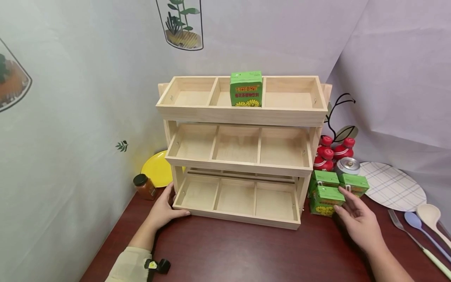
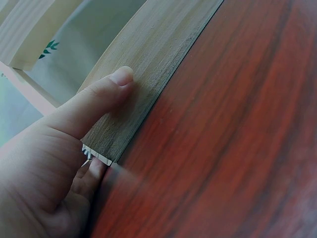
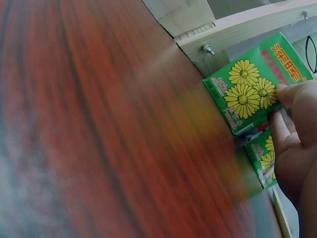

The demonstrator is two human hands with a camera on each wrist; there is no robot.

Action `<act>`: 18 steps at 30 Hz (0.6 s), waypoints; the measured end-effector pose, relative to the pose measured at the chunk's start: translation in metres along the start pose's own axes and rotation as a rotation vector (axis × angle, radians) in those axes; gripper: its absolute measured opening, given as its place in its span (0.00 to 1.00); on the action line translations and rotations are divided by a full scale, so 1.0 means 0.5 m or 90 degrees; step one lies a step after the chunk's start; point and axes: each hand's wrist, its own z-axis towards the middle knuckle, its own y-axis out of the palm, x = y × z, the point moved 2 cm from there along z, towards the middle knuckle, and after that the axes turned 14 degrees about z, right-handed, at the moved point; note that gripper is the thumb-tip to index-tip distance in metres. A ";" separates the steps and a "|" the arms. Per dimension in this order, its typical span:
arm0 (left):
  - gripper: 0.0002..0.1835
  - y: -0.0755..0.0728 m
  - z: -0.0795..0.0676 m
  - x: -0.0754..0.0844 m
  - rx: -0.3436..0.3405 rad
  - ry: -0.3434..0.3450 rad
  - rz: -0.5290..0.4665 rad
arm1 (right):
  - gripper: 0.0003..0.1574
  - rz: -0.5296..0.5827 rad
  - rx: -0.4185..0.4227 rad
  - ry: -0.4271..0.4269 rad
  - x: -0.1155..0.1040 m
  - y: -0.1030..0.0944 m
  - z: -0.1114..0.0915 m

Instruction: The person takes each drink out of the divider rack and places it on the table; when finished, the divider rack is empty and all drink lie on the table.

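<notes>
A three-tier wooden shelf (image 1: 243, 115) with divided compartments stands on the table. My left hand (image 1: 163, 210) grips its lower left corner; in the left wrist view the thumb (image 2: 106, 91) presses the front board and the other fingers go round the side. At the shelf's right, my right hand (image 1: 363, 225) pinches the front green drink carton (image 1: 327, 201), printed with yellow flowers, thumb on its front face. Two more green cartons (image 1: 355, 184) stand right behind it. Another green carton (image 1: 246, 89) sits upright in the top tier's middle compartment.
Red-capped bottles (image 1: 324, 158) and a silver can (image 1: 348, 166) stand behind the cartons. A checked plate (image 1: 394, 186), a fork (image 1: 405, 229) and spoons (image 1: 414, 220) lie at right. Left of the shelf are a yellow plate (image 1: 156, 168) and a dark-lidded jar (image 1: 144, 188).
</notes>
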 end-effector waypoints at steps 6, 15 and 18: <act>0.64 -0.001 -0.002 0.000 0.000 0.002 0.000 | 0.39 -0.044 0.015 0.017 -0.006 0.000 0.000; 0.64 -0.002 -0.002 0.000 -0.001 0.002 -0.007 | 0.38 -0.062 0.026 0.001 -0.038 0.009 -0.003; 0.64 -0.001 -0.001 0.001 0.000 0.003 -0.005 | 0.39 -0.077 0.029 -0.006 -0.027 0.003 -0.003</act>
